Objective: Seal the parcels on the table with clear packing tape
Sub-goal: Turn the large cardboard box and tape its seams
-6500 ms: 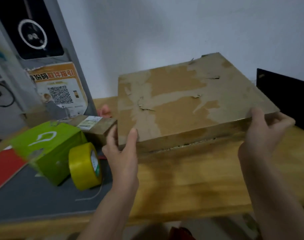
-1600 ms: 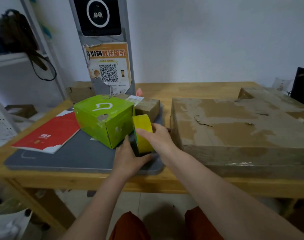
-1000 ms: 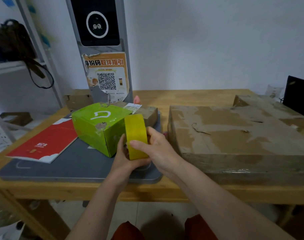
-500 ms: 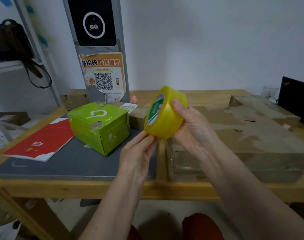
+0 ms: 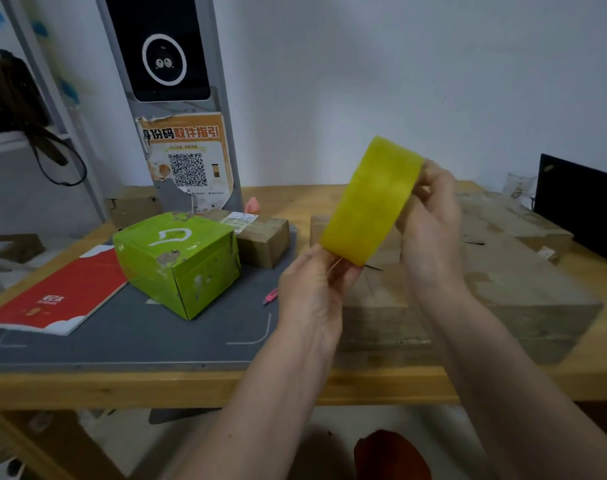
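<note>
The tape roll [image 5: 371, 202] has risen and turned edge-on above the large parcel [image 5: 503, 282]. The left hand [image 5: 312, 292] pinches its lower rim; the right hand [image 5: 430, 216] grips its upper side. Step: locating the free tape end; next, peel it loose.

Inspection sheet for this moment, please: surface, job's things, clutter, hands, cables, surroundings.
Surface: wooden table with a grey mat.
Job's things: yellow tape roll held up in the air; large flat box at right; green box and small brown box on the mat.
Clutter: red booklet; pink cutter.
Hands: left hand pinches the roll's lower edge; right hand grips its upper side.
Cables: nothing seen.
Surroundings: kiosk pillar with a QR poster; white wall; black screen at right.
</note>
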Demonstrator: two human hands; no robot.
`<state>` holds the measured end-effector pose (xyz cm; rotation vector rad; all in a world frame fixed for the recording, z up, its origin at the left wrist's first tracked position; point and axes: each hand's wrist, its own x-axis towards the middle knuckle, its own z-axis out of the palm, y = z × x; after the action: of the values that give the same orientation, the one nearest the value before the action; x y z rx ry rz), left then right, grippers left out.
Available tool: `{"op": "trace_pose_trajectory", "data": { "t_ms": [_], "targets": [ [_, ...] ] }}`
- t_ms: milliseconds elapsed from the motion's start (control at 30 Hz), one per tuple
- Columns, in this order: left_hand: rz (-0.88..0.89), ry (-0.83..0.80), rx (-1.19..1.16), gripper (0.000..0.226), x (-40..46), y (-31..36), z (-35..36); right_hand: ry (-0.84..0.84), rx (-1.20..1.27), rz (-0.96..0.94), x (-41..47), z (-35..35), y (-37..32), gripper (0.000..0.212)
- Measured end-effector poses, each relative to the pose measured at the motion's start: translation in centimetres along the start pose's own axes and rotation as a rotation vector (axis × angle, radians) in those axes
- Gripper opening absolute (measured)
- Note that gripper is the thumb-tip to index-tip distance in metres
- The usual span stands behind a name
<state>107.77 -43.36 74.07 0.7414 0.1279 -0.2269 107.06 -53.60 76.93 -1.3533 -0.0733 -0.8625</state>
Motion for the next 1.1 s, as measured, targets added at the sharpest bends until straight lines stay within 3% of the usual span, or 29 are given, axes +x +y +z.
{"op": "trace_pose_trajectory", "data": {
  "t_ms": [200,267,333,567,700,933,1100],
  "targets": [
    [0.006,-0.050,0.148,0.005,-1.1,-1.2,0.3,0.183,0.188,0.198,1.3,-1.7,0.6,0.046],
    [0.001,-0.088,0.192,0.004,-1.5,-1.4,0.4,0.232,0.214,0.241,2.0,-2.7,1.9,0.025],
    [-0.011,-0.135,0.202,0.006,-1.8,-1.3,0.4,0.257,0.259,0.294,2.0,-3.7,3.0,0.035],
    [-0.031,-0.176,0.245,0.015,-1.5,-0.9,0.2,0.276,0.318,0.356,1.8,-4.0,3.0,0.033],
    [-0.006,-0.148,0.215,0.005,-1.3,-1.2,0.4,0.222,0.218,0.342,1.5,-3.7,3.2,0.015],
    [0.012,-0.164,0.280,0.015,-0.7,-1.4,0.2,0.215,0.127,0.316,1.5,-3.8,3.3,0.032],
    [0.010,-0.171,0.297,0.020,-0.7,-1.3,0.1,0.189,0.063,0.275,1.6,-3.9,3.9,0.030]
  ]
}}
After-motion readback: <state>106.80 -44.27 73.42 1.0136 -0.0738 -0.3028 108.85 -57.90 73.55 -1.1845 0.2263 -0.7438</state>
